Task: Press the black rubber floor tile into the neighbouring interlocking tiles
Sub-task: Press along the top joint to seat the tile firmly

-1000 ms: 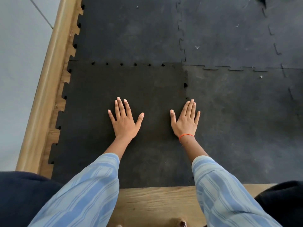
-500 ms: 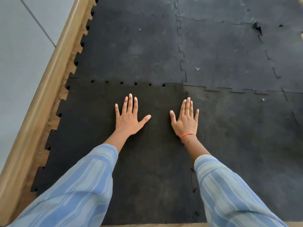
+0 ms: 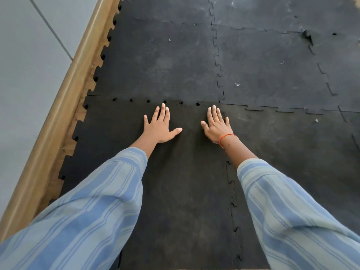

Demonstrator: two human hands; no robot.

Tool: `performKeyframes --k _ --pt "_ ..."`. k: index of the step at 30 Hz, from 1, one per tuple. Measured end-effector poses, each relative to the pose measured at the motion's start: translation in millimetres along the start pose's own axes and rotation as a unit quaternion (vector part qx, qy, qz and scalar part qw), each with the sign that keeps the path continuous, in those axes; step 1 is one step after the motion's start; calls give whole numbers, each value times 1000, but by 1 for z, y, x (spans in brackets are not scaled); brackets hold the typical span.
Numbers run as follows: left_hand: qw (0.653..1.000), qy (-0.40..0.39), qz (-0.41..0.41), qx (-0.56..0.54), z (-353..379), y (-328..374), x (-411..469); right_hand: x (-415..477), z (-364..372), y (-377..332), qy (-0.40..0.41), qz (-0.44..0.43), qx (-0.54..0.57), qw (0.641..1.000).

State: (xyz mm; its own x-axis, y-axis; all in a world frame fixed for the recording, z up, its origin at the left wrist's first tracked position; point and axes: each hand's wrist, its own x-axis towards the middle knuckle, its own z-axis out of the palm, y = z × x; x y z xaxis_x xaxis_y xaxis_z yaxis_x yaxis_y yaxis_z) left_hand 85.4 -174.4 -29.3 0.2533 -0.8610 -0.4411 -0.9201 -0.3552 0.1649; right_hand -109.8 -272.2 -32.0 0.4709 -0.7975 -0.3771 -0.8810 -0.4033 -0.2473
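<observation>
The black rubber floor tile (image 3: 181, 182) lies flat under both arms, darker than the tiles around it. My left hand (image 3: 160, 126) rests palm down on its far part, fingers spread, fingertips just short of the far seam. My right hand (image 3: 216, 124), with an orange band at the wrist, lies palm down near the tile's far right corner. Small gaps show along the far seam against the far neighbouring tile (image 3: 161, 61). The right neighbouring tile (image 3: 288, 145) meets it along a toothed joint.
A wooden skirting strip (image 3: 58, 114) runs along the left, with bare wood floor showing between it and the tiles' toothed edges. A grey wall (image 3: 23, 65) stands beyond. More interlocked tiles (image 3: 272, 61) cover the floor far and right; one has a torn spot (image 3: 307, 37).
Both hands have slid forward across the tile toward its far seam, staying flat. The view has leaned forward with them.
</observation>
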Motion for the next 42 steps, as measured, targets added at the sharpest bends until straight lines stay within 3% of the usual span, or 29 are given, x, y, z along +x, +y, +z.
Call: performKeyframes --k 4,12,19,21,26,37,42 --pt "999 -10 30 -10 -8 6 13 8 8 3 3 12 -22 1000" --pt "999 -34 -16 -11 1 15 28 12 13 -4 4 27 -43 999" --pt "999 -38 -6 -17 -4 16 25 26 0 -14 -18 46 -28 998" --pt "1000 -16 -3 -20 -1 6 18 22 3 -13 -17 50 -25 998" --pt "992 23 -117 -32 0 -66 -2 -6 29 -21 31 36 -27 999" --pt "997 -10 -78 -16 -21 -88 6 -5 32 -19 45 39 -31 998" --pt "975 15 -205 -80 -23 -122 -6 -11 46 -31 77 53 -23 995"
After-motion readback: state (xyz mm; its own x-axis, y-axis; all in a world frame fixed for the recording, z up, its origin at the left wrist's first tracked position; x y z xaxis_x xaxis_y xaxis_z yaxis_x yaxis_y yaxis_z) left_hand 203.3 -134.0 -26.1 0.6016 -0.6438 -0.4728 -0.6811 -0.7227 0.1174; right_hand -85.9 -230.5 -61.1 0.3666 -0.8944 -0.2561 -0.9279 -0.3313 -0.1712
